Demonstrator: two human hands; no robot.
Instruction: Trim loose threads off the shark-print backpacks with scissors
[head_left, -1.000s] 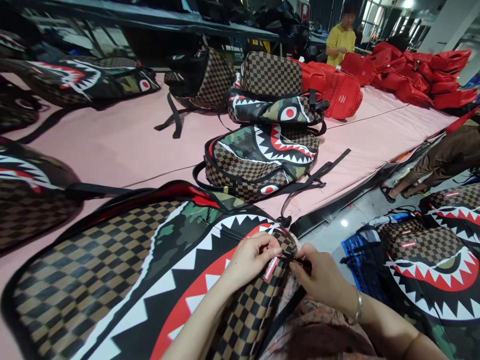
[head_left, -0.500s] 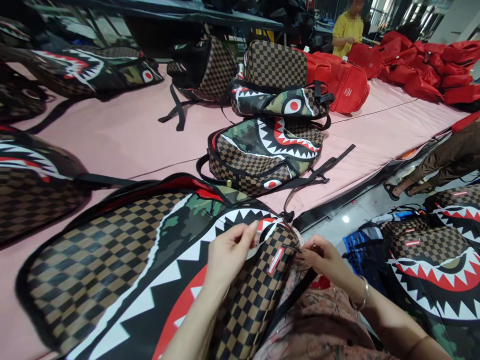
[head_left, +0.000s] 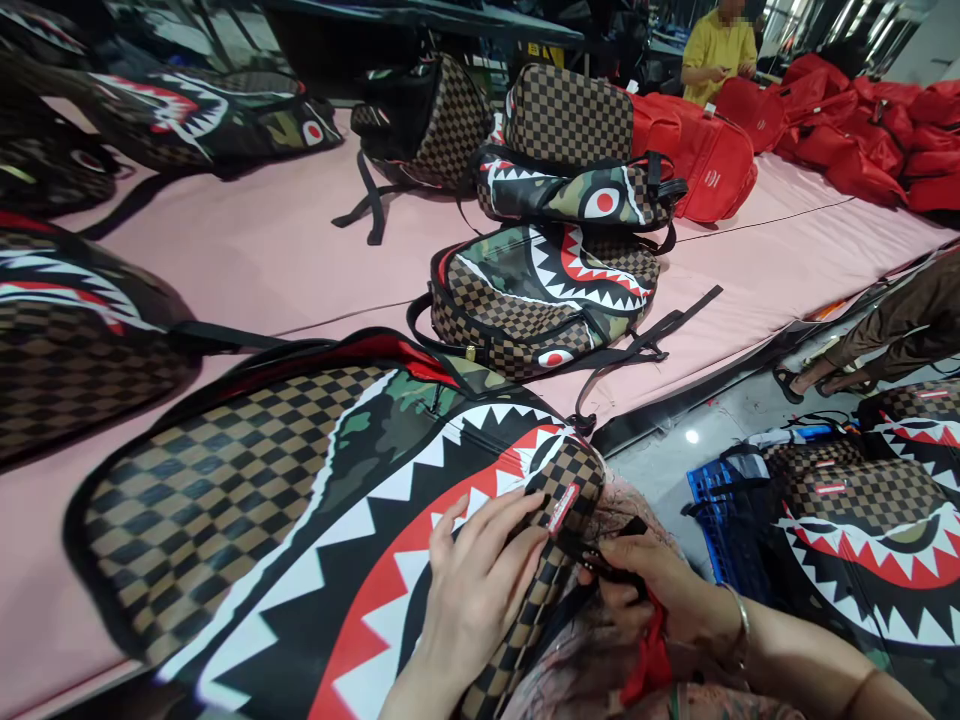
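Note:
A large backpack (head_left: 247,480) with a brown check, camouflage and a shark-mouth print lies across the table edge against my lap. My left hand (head_left: 480,580) rests on its printed front, fingers stretched toward the small red-and-white label (head_left: 562,508). Just right of the label, my right hand (head_left: 660,575) is closed at the bag's near side. A dark piece (head_left: 589,556) with shiny spots pokes out of its fingers; whether it is a tool or part of the bag, I cannot tell. Red material (head_left: 649,645) hangs below that hand.
Several similar shark-print backpacks (head_left: 540,300) lie on the pink-covered table (head_left: 300,240). Red bags (head_left: 712,165) are heaped farther back, near a person in yellow (head_left: 716,55). More backpacks (head_left: 870,520) stand at my right beside a blue crate (head_left: 709,510). Another person's legs (head_left: 862,330) show at the right.
My left hand has gone from a raised pinch near the label to lying spread on the bag. The right hand has moved lower and closed around a dark piece; red material now shows beneath it.

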